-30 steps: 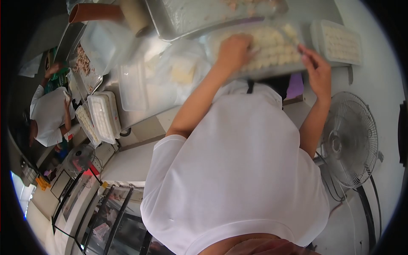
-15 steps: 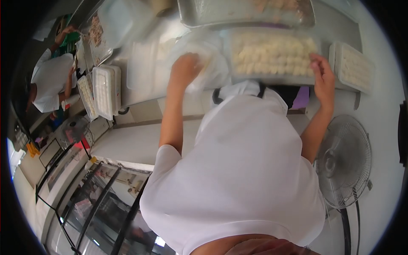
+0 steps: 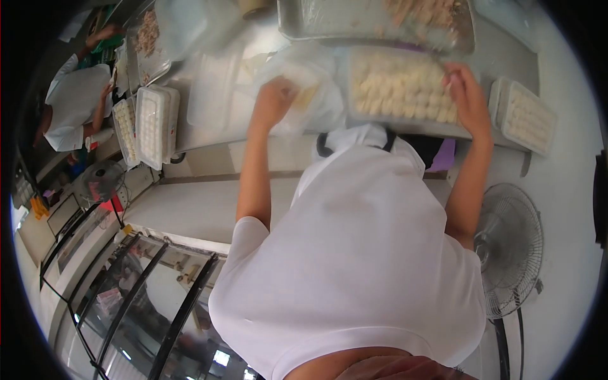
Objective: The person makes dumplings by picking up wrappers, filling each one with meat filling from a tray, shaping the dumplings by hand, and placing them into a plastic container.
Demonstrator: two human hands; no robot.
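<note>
A clear plastic bag (image 3: 320, 73) lies on the metal table, with a pale yellow stack (image 3: 306, 96) inside it that looks like dough wrappers. My left hand (image 3: 274, 102) is closed at the stack's left side, fingertips bent inward; what they pinch is too blurred to name. To the right, a clear plastic tray (image 3: 356, 56) holds rows of small pale dumplings (image 3: 405, 88). Over its right end is my right hand (image 3: 470, 95), its fingers drawn together at the last dumplings. Whatever it holds is hidden.
A metal tray (image 3: 342, 22) with minced filling (image 3: 427, 16) stands behind. Filled trays (image 3: 524, 113) sit at the right, stacked ones (image 3: 155, 123) at the left. A clear lid (image 3: 212, 92) lies left of the bag. A fan (image 3: 510, 253) stands at right; another person (image 3: 76, 101) works far left.
My right hand has moved left, further over the end of the dumpling tray. My left hand stays by the bag, slightly lower. The whole view has shifted a little.
</note>
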